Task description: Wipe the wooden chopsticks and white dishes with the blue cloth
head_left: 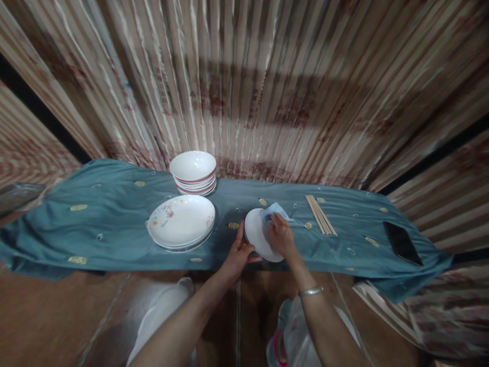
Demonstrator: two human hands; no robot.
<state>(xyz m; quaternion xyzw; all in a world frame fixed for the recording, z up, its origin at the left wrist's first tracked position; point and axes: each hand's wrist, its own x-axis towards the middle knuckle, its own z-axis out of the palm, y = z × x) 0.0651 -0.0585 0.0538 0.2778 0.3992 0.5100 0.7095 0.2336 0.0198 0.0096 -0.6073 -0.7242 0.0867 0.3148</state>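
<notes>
A small white plate (255,230) is at the front middle of the cloth-covered table; I cannot tell whether others lie under it. My left hand (241,250) grips its left, near edge, with the thumb towards the top and the fingers round the side. Pressed to the plate's right side, my right hand (281,235) is closed on a light blue cloth (276,208). Part of that cloth sticks out past the plate's far right rim. The right fingertips are partly hidden in the cloth.
Left of the plate lies a stack of large flowered oval plates (183,221), with stacked white bowls (193,167) behind it. Several wooden chopsticks (320,215) lie to the right, and a dark phone (402,242) near the right end. A striped curtain (244,102) hangs behind the table (114,219).
</notes>
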